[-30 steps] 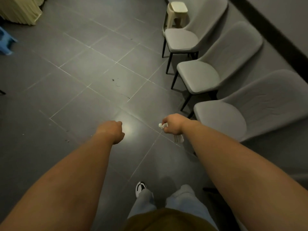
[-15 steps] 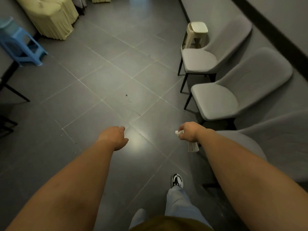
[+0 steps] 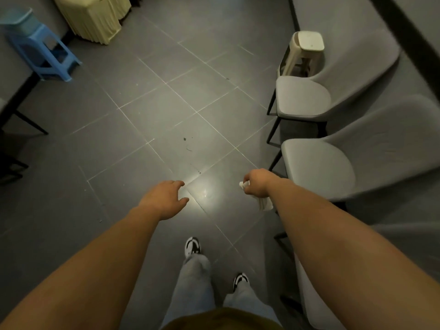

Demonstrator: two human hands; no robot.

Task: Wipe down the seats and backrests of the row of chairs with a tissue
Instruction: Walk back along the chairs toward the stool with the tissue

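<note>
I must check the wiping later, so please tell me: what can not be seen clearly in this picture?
Head view only:
- Tissue: mostly hidden inside the right hand; its wetness or dirt is unreadable.
- Nearest chair: covered by the right forearm and cut off by the bottom edge.
- Backrests of the middle chair and far chair: cut by the right edge.
- Seat dust: too dim to tell.

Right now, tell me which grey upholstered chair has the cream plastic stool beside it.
The farthest grey chair in the row: the cream plastic stool stands just beyond its seat. The middle grey chair, nearer the right hand holding the tissue, has none.
</note>
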